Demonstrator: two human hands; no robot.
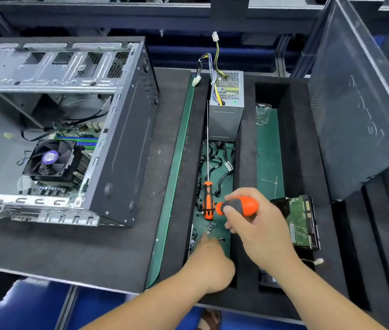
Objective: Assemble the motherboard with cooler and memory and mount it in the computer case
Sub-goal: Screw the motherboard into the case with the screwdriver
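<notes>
An open computer case (122, 144) lies on its side at the left. Inside it sits the motherboard (76, 134) with a black fan cooler (50, 160) and memory sticks (79, 140). My right hand (257, 225) grips an orange and grey screwdriver (238, 206) over the middle slot of a foam tray (174, 163). My left hand (212, 260) reaches into that slot, its fingertips down among several small screws (211, 227) on the green floor; whether they pinch one is hidden. A second, long orange screwdriver (207, 198) lies in the slot.
A grey power supply (226, 108) with loose wires stands at the slot's far end, black cables (222, 163) in front of it. A hard drive (300, 220) lies right of my hand. A dark case side panel (355, 103) leans at the right.
</notes>
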